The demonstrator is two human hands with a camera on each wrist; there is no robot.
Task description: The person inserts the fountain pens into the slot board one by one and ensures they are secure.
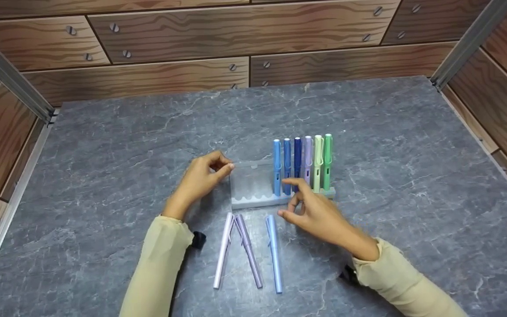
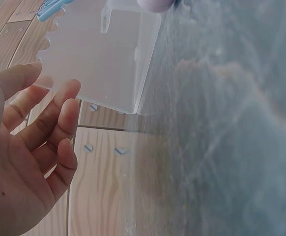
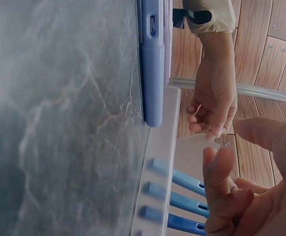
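A clear pen stand (image 1: 253, 181) with a scalloped front ledge stands mid-table. My left hand (image 1: 200, 176) pinches its upper left corner between thumb and index finger; in the left wrist view the other fingers (image 2: 67, 118) are loosely bent. Several capped pens stand upright in its right half: light blue (image 1: 277, 167), mid-blue, dark blue, lilac, pale green (image 1: 318, 163) and green (image 1: 328, 162). My right hand (image 1: 317, 215) hovers before the blue pens, thumb and index finger apart, holding nothing. On the table lie a pale lilac pen (image 1: 222, 252), a purple pen (image 1: 249, 252) and a light blue pen (image 1: 274, 254).
The grey marbled tabletop (image 1: 148, 132) stretches around the stand. Wood-patterned panels (image 1: 236, 35) rise behind and at both sides, with metal posts at the back corners (image 1: 44, 110). The three loose pens lie between the forearms, in front of the stand.
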